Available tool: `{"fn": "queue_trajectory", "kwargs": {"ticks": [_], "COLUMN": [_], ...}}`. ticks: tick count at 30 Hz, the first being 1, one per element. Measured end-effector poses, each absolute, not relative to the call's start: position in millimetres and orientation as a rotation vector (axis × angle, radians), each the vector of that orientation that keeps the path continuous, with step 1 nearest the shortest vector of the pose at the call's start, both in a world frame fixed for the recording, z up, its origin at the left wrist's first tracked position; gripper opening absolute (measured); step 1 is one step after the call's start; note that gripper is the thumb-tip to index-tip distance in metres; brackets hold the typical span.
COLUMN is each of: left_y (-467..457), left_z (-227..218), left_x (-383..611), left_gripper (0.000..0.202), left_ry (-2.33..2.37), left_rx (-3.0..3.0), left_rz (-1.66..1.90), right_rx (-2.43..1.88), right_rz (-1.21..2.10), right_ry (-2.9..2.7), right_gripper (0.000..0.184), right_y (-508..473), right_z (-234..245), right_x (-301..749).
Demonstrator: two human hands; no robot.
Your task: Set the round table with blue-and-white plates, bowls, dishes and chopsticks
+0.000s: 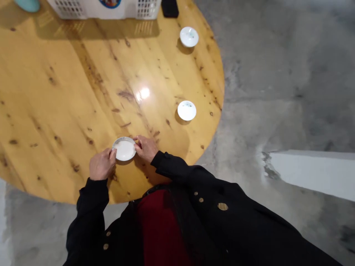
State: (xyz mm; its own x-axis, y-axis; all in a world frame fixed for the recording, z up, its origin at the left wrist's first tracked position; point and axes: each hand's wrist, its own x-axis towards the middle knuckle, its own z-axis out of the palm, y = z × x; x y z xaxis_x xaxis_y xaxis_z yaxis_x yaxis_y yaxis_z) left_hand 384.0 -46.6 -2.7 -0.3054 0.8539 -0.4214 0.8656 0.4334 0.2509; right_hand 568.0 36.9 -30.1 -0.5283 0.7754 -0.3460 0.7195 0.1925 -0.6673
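A small white plate [125,149] with a faintly patterned rim is held between my two hands near the table's front edge. My left hand [102,164] grips its left side, thumb on the rim. On the opposite side, my right hand [146,147] pinches the rim between thumb and fingers. Whether the plate touches the wood or is just above it, I cannot tell. To the right of my hands sits a small white bowl [186,111] with a greenish pattern inside. Farther back is a second similar bowl [189,37].
The round wooden table [69,111] curves away at the right and front. A white plastic basket [111,13] stands at the back, with a black flat object [170,8] beside it. A light-blue item [28,4] is at the far left. A white post [310,171] rises from the concrete floor.
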Motion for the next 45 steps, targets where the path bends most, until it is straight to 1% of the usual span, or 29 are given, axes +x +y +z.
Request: {"fn": "queue_trajectory", "kwargs": {"ticks": [4,9,11,15,20,24,28,32,35,40,42,45], "left_y": [-46.9,-51.2,-52.2,-52.2,-35.7,2.6,56.3,106.4,134.4,161.0,165.4,168.0], "left_z": [-8.1,-25.4,-27.0,-16.6,4.8,22.6,31.9,28.2,21.8,15.2,15.1,16.5], "left_x": [378.7,381.0,385.5,401.9,444.9,500.0,561.1,612.5,638.2,662.6,669.2,676.2], "left_gripper": [0.04,0.037,0.035,0.031,0.032,0.03,0.03,0.032,0.033,0.031,0.029,0.02], "left_ry": [2.192,1.988,1.957,2.039,1.946,1.882,1.947,2.049,2.156,2.337,2.382,2.411], "left_rx": [1.317,0.819,0.744,0.842,0.915,1.049,1.194,1.22,1.206,1.129,1.097,1.022], "left_rz": [0.029,0.505,0.587,0.528,0.596,0.651,0.646,0.613,0.527,0.268,0.195,0.178], "right_rx": [-1.567,-1.541,-1.525,-1.507,-1.485,-1.53,-1.641,-1.643,-1.609,-1.546,-1.524,-1.482], "right_rz": [1.294,1.429,1.451,1.459,1.464,1.282,1.003,0.866,0.872,0.937,0.976,1.047], "right_ry": [-2.316,-2.269,-2.268,-2.201,-1.97,-1.902,-1.956,-2.069,-2.177,-2.309,-2.335,-2.369], "right_gripper": [0.027,0.02,0.02,0.022,0.025,0.029,0.036,0.041,0.04,0.038,0.039,0.041], "right_y": [39.4,40.5,39.6,35.9,44.7,77.7,129.6,183.6,216.3,249.0,255.4,260.3], "right_z": [-27.9,-32.1,-35.3,-37.1,-23.5,-6.8,3.4,0.9,-7.2,-19.9,-23.1,-26.0], "right_x": [567.4,568.3,568.3,577.9,625.4,681.2,735.0,776.5,794.2,802.8,803.9,805.7]}}
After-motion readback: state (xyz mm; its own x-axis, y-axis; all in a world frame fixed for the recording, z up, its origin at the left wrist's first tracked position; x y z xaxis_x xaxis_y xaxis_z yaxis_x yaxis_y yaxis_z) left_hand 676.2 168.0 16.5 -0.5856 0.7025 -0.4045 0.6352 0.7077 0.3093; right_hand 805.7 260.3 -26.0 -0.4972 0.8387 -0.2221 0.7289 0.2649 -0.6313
